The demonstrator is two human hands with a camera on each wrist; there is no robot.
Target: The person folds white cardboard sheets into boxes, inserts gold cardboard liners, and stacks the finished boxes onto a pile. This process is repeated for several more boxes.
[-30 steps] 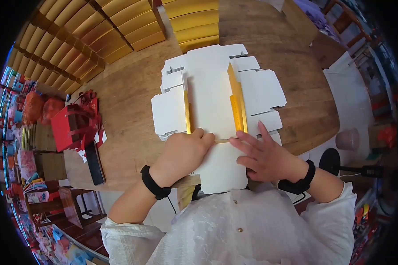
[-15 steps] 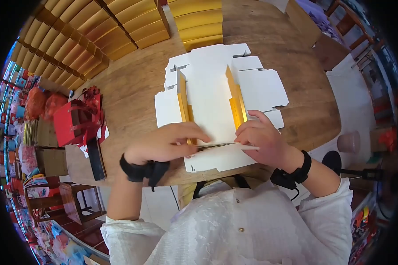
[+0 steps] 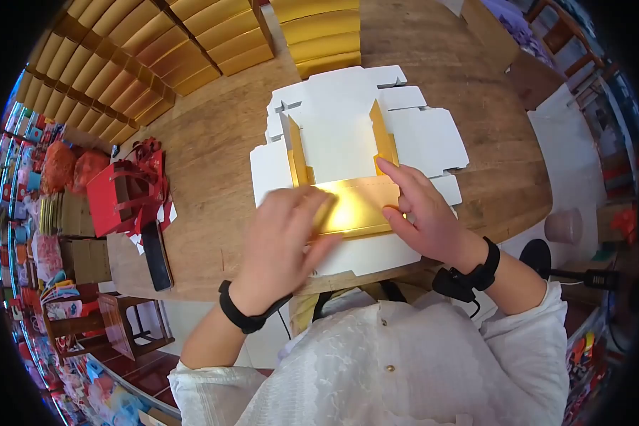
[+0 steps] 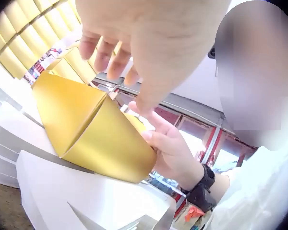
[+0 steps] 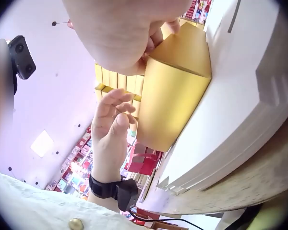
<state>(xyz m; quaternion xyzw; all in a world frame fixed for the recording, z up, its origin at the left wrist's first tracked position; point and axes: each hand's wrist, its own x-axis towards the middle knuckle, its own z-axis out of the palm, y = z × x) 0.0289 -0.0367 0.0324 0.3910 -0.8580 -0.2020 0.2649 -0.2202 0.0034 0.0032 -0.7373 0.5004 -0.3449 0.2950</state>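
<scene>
A partly folded cardboard box, gold outside and white inside, sits on a stack of flat white-faced box blanks [image 3: 433, 138]. Its two side walls stand up, and the gold front panel [image 3: 362, 204] is raised between them. My right hand [image 3: 433, 216] holds the right front corner, index finger along the side wall and thumb at the panel's end. At the left corner is my left hand [image 3: 273, 231], blurred, its fingers loosely extended over the panel's end. In the left wrist view those left fingers [image 4: 119, 64] hang above the gold corner, apart from it.
Stacks of finished gold boxes [image 3: 142, 50] line the back left of the wooden table [image 3: 206, 163], with another gold stack [image 3: 318, 35] at the back middle. A red bag [image 3: 113, 199] and a black phone [image 3: 156, 255] lie on the left.
The front flap has been folded up, so its gold face now shows between the side walls. The left hand has lifted from the fold; the right hand has moved slightly up to the corner.
</scene>
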